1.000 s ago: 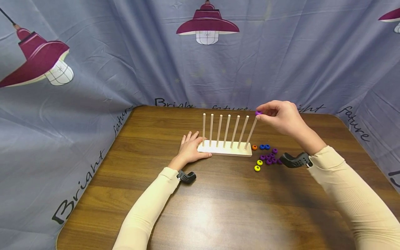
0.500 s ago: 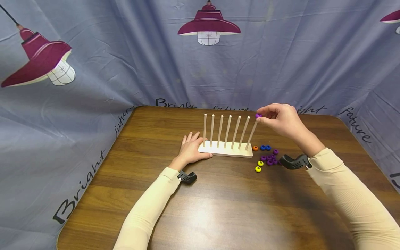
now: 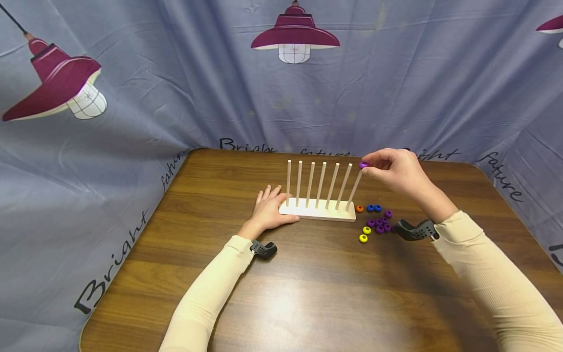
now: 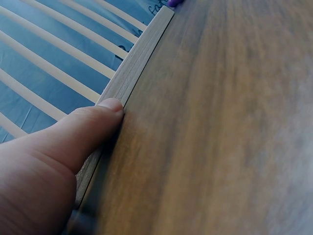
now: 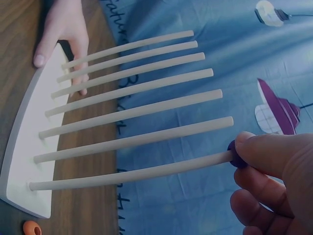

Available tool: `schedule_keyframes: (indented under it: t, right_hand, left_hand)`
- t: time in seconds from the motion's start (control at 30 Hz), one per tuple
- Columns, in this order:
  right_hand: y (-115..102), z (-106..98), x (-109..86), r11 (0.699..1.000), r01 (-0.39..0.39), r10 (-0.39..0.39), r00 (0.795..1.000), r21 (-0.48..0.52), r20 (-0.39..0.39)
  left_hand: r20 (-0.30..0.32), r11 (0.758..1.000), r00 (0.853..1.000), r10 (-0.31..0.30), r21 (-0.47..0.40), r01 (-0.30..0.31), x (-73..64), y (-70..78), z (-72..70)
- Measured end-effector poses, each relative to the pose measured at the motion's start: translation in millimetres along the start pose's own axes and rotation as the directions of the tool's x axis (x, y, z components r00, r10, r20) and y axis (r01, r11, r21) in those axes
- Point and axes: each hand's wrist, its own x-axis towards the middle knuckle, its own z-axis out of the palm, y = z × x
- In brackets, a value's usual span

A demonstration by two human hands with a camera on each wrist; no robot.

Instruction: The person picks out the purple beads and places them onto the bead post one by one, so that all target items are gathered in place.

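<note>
A pale wooden peg stand with a row of several upright pegs stands on the table. My left hand holds its left end, the thumb against the front edge and the fingers reaching behind. Between thumb and fingertips, my right hand pinches a purple bead at the tip of the rightmost peg. The peg's top is hidden by the bead. All the other pegs are bare. In the left wrist view, the left thumb presses on the base's side.
Right of the stand lie loose beads on the wooden table: an orange bead, two blue beads, two yellow beads and several purple beads. A blue-grey curtain surrounds the table.
My right hand has come down slightly, bringing the purple bead lower at the tip of the rightmost peg. The left hand stays in place on the stand.
</note>
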Motion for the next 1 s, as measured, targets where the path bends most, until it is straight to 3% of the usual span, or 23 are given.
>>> schedule_keyframes:
  t: [1.0]
  right_hand:
    - [2.2, -1.6, -4.3, 1.000, -0.023, 0.023, 1.000, -0.002, 0.010]
  left_hand:
    - [0.000, 1.000, 1.000, -0.003, 0.012, 0.003, 0.9, -0.6, 1.2]
